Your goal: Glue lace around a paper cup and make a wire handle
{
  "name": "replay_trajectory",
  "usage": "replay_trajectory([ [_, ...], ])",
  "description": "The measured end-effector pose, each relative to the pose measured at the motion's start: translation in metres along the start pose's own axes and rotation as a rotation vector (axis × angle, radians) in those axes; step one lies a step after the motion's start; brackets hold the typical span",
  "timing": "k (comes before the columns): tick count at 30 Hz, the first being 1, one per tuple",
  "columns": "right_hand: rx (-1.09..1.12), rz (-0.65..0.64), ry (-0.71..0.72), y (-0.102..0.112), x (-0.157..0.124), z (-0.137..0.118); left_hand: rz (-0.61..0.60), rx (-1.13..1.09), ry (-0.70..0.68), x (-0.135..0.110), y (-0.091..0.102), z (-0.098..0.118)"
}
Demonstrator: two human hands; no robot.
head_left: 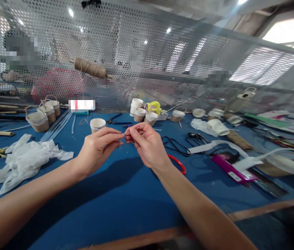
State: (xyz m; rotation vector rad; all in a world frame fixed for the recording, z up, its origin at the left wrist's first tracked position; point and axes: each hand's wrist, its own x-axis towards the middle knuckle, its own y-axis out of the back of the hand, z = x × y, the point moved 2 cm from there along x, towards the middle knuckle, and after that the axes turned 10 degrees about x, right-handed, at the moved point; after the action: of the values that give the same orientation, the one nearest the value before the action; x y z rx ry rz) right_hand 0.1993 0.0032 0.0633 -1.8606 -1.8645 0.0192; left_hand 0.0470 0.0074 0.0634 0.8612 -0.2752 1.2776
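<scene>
Above the middle of the blue table, both hands meet at a thin, pale wire-like piece (123,134). My left hand (98,147) is closed in a pinch on one end of it. Thumb and fingers of my right hand (147,142) are pressed together around the other part, hiding most of it. Behind my left hand stands a small white paper cup (97,124) with a brown lower band. More cups (140,114) of this sort stand just beyond my right hand. Red scissor handles (177,164) lie partly hidden under my right wrist.
Crumpled white fabric (29,156) lies at left, near small handled buckets (38,121). Dark-handled pliers (114,119) rest behind the hands. At right are a purple glue-gun-like tool (232,169) and black cords (176,146). A twine spool (91,67) hangs on the perforated metal screen (136,83).
</scene>
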Motion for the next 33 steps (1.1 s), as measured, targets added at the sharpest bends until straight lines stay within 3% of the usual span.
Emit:
replay_trajectory([
  [6,-0.068,-0.040,0.124,-0.006,-0.008,-0.004,-0.144,-0.787,0.714,0.004,-0.012,-0.009],
  [8,-0.095,-0.050,0.116,-0.006,-0.008,-0.003,-0.231,-0.903,0.861,0.003,-0.016,-0.013],
  [10,-0.090,-0.028,0.083,-0.003,-0.004,-0.001,-0.287,-0.871,0.893,0.003,-0.015,-0.016],
  [13,-0.036,0.058,0.014,0.005,0.003,0.001,-0.307,-0.503,0.669,0.004,-0.005,-0.015],
  [17,0.016,0.120,-0.079,0.011,0.009,0.001,-0.172,0.256,0.020,0.008,0.010,-0.004],
  [20,0.066,0.095,-0.146,0.008,0.008,0.002,-0.175,0.476,-0.336,0.007,0.010,-0.005],
  [22,0.108,0.067,-0.201,0.006,0.006,0.004,-0.203,0.489,-0.420,0.005,0.007,-0.011],
  [25,0.129,0.011,-0.241,0.003,0.003,0.007,-0.201,0.393,-0.401,0.004,0.004,-0.016],
  [28,0.091,-0.026,-0.179,0.000,0.001,0.005,-0.119,0.157,-0.182,0.005,0.003,-0.012],
  [30,0.019,-0.035,-0.072,-0.003,-0.002,0.002,-0.079,-0.124,0.142,0.006,0.000,-0.011],
  [33,-0.159,-0.038,0.127,-0.007,-0.008,-0.005,-0.150,-0.678,0.679,0.004,-0.011,-0.011],
])
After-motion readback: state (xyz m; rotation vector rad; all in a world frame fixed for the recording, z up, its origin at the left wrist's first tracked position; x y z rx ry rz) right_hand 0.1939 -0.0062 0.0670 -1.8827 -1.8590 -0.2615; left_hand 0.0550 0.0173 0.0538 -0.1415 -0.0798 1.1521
